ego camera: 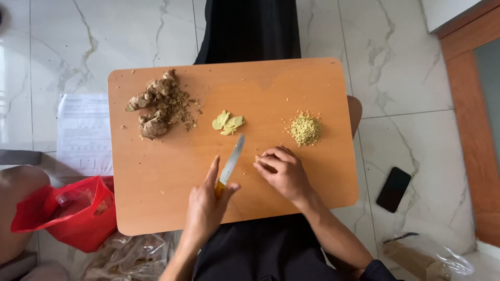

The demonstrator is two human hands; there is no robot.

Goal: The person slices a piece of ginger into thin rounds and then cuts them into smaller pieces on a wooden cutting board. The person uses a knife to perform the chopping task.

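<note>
My left hand (205, 203) grips a yellow-handled knife (230, 162) whose blade points up and to the right, with my index finger stretched out beside it. My right hand (281, 170) rests on the wooden board (156, 177), fingers curled over small ginger bits next to the blade tip. Several peeled ginger slices (228, 123) lie just above the knife. A pile of minced ginger (305, 129) sits at the right. Unpeeled ginger roots with peel scraps (156, 106) lie at the upper left.
A red plastic bag (67, 211) and a clear bag (125, 255) lie at the lower left, a printed sheet of paper (83, 132) on the marble floor to the left. A black phone (394, 189) and a wrapped package (424, 257) are at the right.
</note>
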